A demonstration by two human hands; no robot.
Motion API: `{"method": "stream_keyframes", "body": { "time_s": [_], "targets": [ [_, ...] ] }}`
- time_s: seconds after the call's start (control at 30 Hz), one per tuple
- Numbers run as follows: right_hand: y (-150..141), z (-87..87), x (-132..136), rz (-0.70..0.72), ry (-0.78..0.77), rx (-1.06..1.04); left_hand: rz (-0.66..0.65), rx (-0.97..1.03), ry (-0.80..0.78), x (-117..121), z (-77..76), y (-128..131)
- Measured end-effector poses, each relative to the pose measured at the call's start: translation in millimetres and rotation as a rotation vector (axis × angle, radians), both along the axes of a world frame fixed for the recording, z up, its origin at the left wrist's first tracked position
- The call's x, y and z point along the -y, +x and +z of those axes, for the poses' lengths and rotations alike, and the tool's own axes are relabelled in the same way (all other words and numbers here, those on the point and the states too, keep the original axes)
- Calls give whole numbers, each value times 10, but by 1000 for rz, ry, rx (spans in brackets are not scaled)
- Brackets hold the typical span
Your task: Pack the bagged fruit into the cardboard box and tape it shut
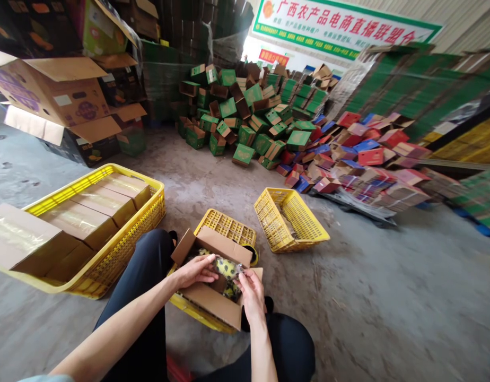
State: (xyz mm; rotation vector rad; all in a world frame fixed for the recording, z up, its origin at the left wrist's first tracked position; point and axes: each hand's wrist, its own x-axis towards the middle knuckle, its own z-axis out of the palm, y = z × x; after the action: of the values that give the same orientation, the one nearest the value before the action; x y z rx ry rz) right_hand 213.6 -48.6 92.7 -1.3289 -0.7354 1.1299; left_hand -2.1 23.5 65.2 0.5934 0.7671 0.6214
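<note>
Between my two hands, above an open cardboard box, is a yellow packet with dark spots in shiny clear wrap. My left hand holds its left end, thumb on top and fingers below. At the other end, my right hand pinches the wrap between thumb and fingers. More spotted yellow packets lie inside the box, partly hidden by my hands and the flaps. The box rests on an upturned yellow plastic crate between my knees.
To the left stands a long yellow crate with several taped cartons. A smaller yellow crate sits ahead on the right, with something brownish inside. Behind are heaps of green boxes, red and blue boxes, and stacked cartons.
</note>
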Motion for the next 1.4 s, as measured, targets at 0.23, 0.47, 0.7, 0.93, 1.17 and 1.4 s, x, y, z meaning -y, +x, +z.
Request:
{"method": "stream_keyframes", "body": {
  "time_s": [0.23,0.47,0.7,0.93,1.17,1.4],
  "targets": [
    [-51,48,25,163,67,131,29,39,83,14,-14,8],
    [1,62,-26,68,-32,-132,91,97,224,6,-15,30],
    [-43,30,19,30,-124,59,31,23,396,-3,-60,24],
    [-43,14,19,-47,-98,146,56,-29,408,19,-62,47],
    [-59,-46,28,10,-90,95,98,-104,369,12,-83,45],
    [15,-143,-33,49,-1,265,111,-90,414,30,-34,57]
  ]
}}
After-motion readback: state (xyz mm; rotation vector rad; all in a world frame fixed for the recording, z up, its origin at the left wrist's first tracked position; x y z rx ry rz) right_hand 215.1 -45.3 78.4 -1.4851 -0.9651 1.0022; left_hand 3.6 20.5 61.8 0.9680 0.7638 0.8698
